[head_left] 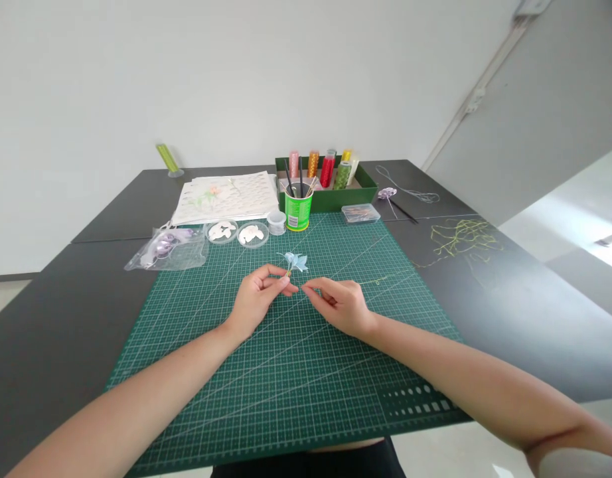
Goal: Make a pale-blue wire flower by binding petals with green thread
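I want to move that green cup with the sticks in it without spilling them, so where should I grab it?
Grip the green cup around its printed side wall, below the rim, coming in from the front. It stands upright with sticks poking out the top, the green box is close behind, and a small clear jar sits close on its left.

Green cup (298, 211) of sticks, thread-spool box (358, 192), paper sheets (226, 196), cutting mat (286, 372).

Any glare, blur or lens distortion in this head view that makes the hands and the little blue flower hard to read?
Head view: even soft light, faint shadows; left hand, right hand and blue flower sharp; wide-angle bending at edges; bright overexposed patch far right; no glare on the cutting mat.
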The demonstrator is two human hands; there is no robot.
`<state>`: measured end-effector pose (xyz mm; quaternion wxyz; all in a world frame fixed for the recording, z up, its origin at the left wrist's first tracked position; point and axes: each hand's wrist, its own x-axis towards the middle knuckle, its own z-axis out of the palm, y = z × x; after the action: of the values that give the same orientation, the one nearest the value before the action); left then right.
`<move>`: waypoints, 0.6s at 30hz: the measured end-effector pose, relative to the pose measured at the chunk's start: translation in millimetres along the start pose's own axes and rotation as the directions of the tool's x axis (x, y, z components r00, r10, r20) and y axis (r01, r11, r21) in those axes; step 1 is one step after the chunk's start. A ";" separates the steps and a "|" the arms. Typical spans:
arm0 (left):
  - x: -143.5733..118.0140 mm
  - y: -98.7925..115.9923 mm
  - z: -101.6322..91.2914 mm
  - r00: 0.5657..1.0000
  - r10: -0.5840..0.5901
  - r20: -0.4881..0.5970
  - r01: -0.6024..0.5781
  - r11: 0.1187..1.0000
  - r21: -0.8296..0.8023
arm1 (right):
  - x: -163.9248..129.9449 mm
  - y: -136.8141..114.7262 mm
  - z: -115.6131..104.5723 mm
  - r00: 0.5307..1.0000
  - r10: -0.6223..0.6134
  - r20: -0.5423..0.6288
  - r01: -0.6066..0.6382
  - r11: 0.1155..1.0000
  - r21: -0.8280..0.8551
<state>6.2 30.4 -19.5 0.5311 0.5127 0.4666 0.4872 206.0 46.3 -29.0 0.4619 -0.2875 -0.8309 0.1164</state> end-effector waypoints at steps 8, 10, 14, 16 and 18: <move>-0.9 -2.8 -3.2 0.999 -0.031 -0.026 0.032 0.999 0.037 | 11.7 -6.4 -15.6 0.972 -0.235 0.004 0.235 0.972 -0.029; -1.8 -2.5 -1.9 0.999 -0.036 -0.017 0.037 0.996 0.082 | 13.2 -4.8 -18.5 0.959 -0.283 0.020 0.284 0.955 -0.084; -4.5 -1.3 1.9 0.997 -0.052 0.050 0.041 0.978 0.203 | 15.3 0.6 -25.1 0.937 -0.349 0.017 0.348 0.927 -0.138; -6.4 -1.1 4.0 0.995 -0.041 0.090 0.018 0.969 0.245 | 16.3 2.9 -27.3 0.931 -0.366 -0.003 0.361 0.919 -0.158; -8.5 -1.5 6.2 0.991 -0.026 0.128 -0.010 0.962 0.273 | 16.8 4.9 -28.0 0.928 -0.371 -0.028 0.361 0.916 -0.175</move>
<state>11.7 21.4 -20.8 0.4865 0.6100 0.4957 0.3815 224.3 58.0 -4.2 0.4749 -0.1680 -0.8623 -0.0509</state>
